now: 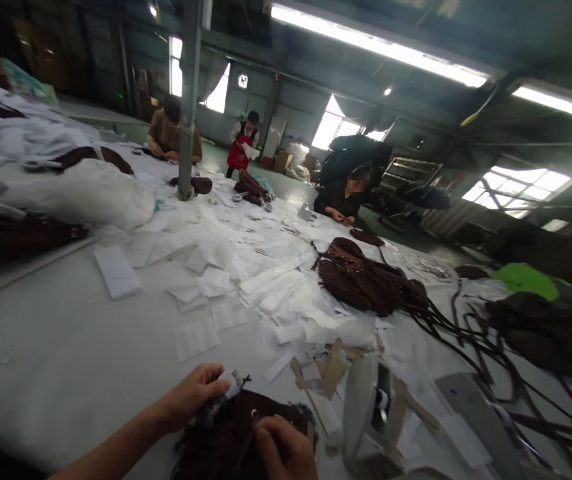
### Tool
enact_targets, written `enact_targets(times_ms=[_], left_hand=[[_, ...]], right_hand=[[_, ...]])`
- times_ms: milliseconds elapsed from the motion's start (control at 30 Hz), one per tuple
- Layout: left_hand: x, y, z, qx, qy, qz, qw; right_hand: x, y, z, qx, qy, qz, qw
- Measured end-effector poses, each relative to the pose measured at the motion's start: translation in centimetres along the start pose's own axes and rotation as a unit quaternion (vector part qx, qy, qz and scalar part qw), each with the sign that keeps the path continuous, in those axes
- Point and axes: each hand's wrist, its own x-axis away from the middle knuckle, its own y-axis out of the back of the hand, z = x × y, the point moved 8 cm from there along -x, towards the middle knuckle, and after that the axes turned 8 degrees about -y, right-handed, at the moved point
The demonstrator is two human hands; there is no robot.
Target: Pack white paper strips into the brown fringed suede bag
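A dark brown fringed leather piece (211, 447), like a bag, lies on the table directly below me, with small gold-coloured metal bits near its upper edge. My left hand (193, 395) is closed at its upper left corner, thumb and fingers pinching a small white wrapped piece (231, 384). A short dark cord end sticks out beside that piece. Over the leather's front, my right hand (286, 448) is closed with its fingers curled together. A thin dark strand seems to run from its fingertips, but what they hold is too blurred to tell.
Right of my hands stand a grey box-like dispenser (366, 407) and a second grey case (481, 413). White paper sheets (286, 293) and tan strips (335, 367) lie scattered ahead. Brown bags with long straps (366, 277) are further right. A post (189, 100) and several people are beyond.
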Motion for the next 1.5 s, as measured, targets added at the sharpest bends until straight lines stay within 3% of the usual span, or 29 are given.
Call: enact_targets(times_ms=[100, 300, 800, 1067, 1367, 1500], left_hand=[[0.2, -0.1, -0.3, 0.0, -0.015, 0.007, 1.0], [0.0, 0.0, -0.6, -0.003, -0.029, 0.018, 0.999], [0.4, -0.3, -0.6, 0.03, -0.02, 0.022, 0.999], [0.3, 0.0, 1.1, 0.109, 0.008, -0.006, 0.994], [1.3, -0.1, 1.1, 0.162, 0.002, -0.01, 0.987], [1.4, 0.0, 1.1, 0.149, -0.01, -0.056, 0.987]], right_hand=[[-2.0, -3.2, 2.8, 0.006, 0.007, 0.074, 0.997], [-4.2, -5.1, 0.8, 0.032, -0.052, 0.04, 0.997], [-4.9, -5.6, -0.4, 0.017, -0.129, 0.0, 0.991], [-4.7, -6.2, -0.7, -0.098, -0.138, 0.069, 0.983], [-4.2, -6.2, -0.1, -0.028, -0.125, 0.002, 0.992], [-4.2, -6.4, -0.9, -0.032, -0.122, -0.031, 0.992]])
